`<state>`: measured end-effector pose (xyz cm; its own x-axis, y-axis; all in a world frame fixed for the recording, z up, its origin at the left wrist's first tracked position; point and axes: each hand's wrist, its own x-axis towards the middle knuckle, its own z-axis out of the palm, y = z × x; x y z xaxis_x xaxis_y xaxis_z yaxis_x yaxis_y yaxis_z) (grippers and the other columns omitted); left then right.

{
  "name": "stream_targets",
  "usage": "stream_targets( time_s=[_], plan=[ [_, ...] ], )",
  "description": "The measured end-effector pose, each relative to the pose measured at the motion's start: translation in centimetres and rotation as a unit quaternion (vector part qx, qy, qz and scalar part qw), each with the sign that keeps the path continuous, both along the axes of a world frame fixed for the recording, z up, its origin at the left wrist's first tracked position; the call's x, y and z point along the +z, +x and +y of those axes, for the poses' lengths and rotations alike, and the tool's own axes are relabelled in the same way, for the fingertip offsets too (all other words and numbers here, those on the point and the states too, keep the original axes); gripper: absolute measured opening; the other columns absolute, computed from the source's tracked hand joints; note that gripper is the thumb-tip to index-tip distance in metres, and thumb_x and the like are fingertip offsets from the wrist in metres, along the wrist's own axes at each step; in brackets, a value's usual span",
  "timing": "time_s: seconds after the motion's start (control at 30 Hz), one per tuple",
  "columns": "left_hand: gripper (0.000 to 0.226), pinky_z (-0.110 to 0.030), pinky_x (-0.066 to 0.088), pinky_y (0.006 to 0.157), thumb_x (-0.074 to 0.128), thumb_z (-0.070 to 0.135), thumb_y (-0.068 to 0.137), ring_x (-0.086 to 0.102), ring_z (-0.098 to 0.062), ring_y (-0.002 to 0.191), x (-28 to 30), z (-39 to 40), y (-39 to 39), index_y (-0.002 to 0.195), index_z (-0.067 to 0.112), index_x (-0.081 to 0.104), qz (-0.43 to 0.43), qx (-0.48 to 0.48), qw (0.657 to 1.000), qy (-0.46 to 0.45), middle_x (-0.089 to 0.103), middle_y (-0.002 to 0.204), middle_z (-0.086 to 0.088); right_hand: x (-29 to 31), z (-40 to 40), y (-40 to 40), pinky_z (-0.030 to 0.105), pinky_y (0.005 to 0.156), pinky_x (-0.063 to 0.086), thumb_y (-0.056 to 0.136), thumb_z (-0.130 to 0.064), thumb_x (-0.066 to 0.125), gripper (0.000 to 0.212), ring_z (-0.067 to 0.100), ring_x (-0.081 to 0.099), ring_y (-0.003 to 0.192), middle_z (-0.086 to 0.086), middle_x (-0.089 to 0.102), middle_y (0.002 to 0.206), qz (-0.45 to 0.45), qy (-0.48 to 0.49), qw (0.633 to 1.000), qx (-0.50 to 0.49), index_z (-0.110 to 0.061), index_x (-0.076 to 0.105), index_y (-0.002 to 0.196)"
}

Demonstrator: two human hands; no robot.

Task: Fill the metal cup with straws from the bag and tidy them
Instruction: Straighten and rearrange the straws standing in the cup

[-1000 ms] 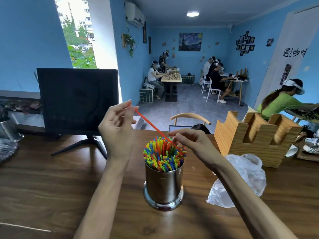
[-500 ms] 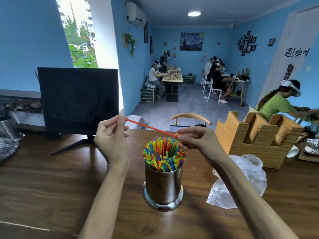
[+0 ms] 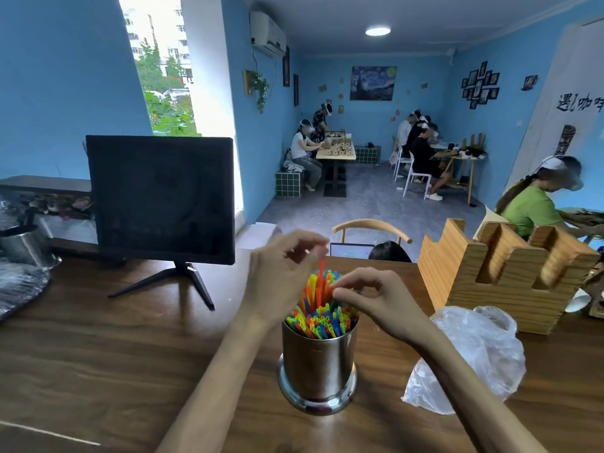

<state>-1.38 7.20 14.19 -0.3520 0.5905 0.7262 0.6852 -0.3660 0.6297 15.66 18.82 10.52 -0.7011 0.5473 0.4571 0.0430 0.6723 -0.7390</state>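
Note:
A shiny metal cup (image 3: 317, 364) stands on the wooden table (image 3: 98, 371), packed with coloured straws (image 3: 322, 320). An orange straw (image 3: 321, 282) stands nearly upright in the cup, sticking out above the others. My left hand (image 3: 281, 276) pinches its top end just above and left of the cup. My right hand (image 3: 376, 299) pinches the same straw lower down, right over the cup's mouth. A crumpled clear plastic bag (image 3: 470, 358) lies on the table to the right of the cup.
A dark monitor (image 3: 160, 197) on a stand is at the back left. A wooden holder (image 3: 503, 276) sits at the back right, behind the bag. A metal pot (image 3: 23, 246) and a dark tray are at the far left edge. People sit at tables beyond.
The orange straw was held slanting between both hands above the cup; it now stands upright in the cup. Both hands have come closer together over the cup.

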Motion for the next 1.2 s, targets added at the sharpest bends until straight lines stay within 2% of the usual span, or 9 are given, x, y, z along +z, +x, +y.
stream_targets(
  time_s=[0.1,0.23,0.33,0.63,0.77,0.87,0.93,1.03,1.2],
  plan=[
    [0.012,-0.01,0.049,0.076,0.076,0.028,0.091,0.066,0.0,0.091,-1.7,0.4,-0.5,0.094,0.039,0.073,0.034,-0.009,0.994,-0.101,0.071,0.091,0.021,-0.7,0.6,1.7,0.042,0.092,0.054,0.077,-0.057,0.08,0.03,0.019,0.066,0.106,-0.005,0.074,0.1,0.015,-0.051,0.998,0.046,-0.03,0.08,0.088],
    [0.008,-0.03,0.056,0.086,0.076,0.039,0.09,0.062,-0.002,0.098,-3.6,1.1,-1.2,0.091,0.043,0.07,0.06,0.005,0.98,-0.188,0.068,0.1,0.019,-1.2,0.9,2.7,0.025,0.097,0.048,0.068,-0.046,0.091,0.03,0.018,0.059,0.118,-0.006,0.067,0.111,-0.032,-0.055,0.994,0.089,-0.029,0.081,0.091],
    [0.009,-0.031,0.055,0.087,0.078,0.037,0.088,0.06,-0.002,0.098,-4.4,1.5,-1.3,0.089,0.039,0.07,0.077,0.011,0.977,-0.196,0.066,0.098,0.019,-1.2,0.8,2.6,0.03,0.1,0.049,0.069,-0.04,0.092,0.023,0.017,0.056,0.121,-0.011,0.063,0.113,-0.056,-0.022,0.994,0.088,-0.035,0.081,0.089],
    [0.02,-0.019,0.045,0.088,0.07,0.052,0.088,0.053,-0.002,0.111,-4.0,0.8,-1.3,0.106,0.043,0.074,0.092,-0.011,0.98,-0.177,0.059,0.106,0.023,2.1,1.0,1.1,0.033,0.09,0.054,0.081,-0.022,0.082,0.014,0.018,0.069,0.102,0.002,0.074,0.101,0.058,-0.049,0.992,0.096,-0.018,0.079,0.094],
    [0.035,-0.026,0.047,0.095,0.06,0.069,0.084,0.052,0.0,0.116,-3.5,0.4,-0.8,0.108,0.049,0.074,0.053,-0.06,0.976,-0.201,0.059,0.11,0.028,5.8,0.9,-0.5,0.023,0.075,0.054,0.088,-0.015,0.077,0.014,0.015,0.068,0.086,0.007,0.074,0.096,0.147,-0.067,0.983,0.086,-0.025,0.075,0.097],
    [0.015,-0.037,0.05,0.098,0.069,0.057,0.088,0.053,0.001,0.116,-3.5,0.5,-0.5,0.102,0.055,0.073,0.049,-0.076,0.97,-0.225,0.061,0.112,0.032,8.3,0.9,-1.8,0.025,0.071,0.054,0.091,-0.012,0.072,0.016,0.016,0.067,0.079,-0.005,0.072,0.086,0.216,-0.085,0.969,0.08,-0.026,0.072,0.098],
    [0.011,-0.039,0.053,0.095,0.072,0.053,0.088,0.058,0.0,0.11,-3.4,0.4,-0.4,0.097,0.048,0.075,0.035,-0.075,0.974,-0.213,0.066,0.107,0.03,9.4,1.0,-2.6,0.03,0.072,0.054,0.094,-0.009,0.07,0.012,0.014,0.066,0.076,-0.006,0.07,0.085,0.263,-0.115,0.956,0.067,-0.02,0.069,0.1],
    [0.015,-0.028,0.055,0.085,0.066,0.058,0.087,0.066,-0.003,0.097,-3.0,0.0,-0.8,0.09,0.047,0.075,-0.015,-0.093,0.976,-0.196,0.072,0.097,0.022,10.0,1.2,-3.4,0.03,0.073,0.055,0.096,-0.007,0.067,0.009,0.016,0.066,0.075,-0.002,0.069,0.088,0.32,-0.174,0.93,0.054,-0.015,0.067,0.1],
    [0.028,-0.022,0.047,0.068,0.045,0.016,0.108,0.061,-0.005,0.072,-1.5,-0.7,-2.6,0.086,0.016,0.063,-0.193,-0.076,0.968,-0.139,0.071,0.075,0.008,8.5,1.8,-2.9,0.027,0.075,0.057,0.088,-0.014,0.074,0.009,0.017,0.071,0.081,0.001,0.075,0.088,0.348,-0.249,0.903,0.042,-0.018,0.069,0.095]
  ],
)
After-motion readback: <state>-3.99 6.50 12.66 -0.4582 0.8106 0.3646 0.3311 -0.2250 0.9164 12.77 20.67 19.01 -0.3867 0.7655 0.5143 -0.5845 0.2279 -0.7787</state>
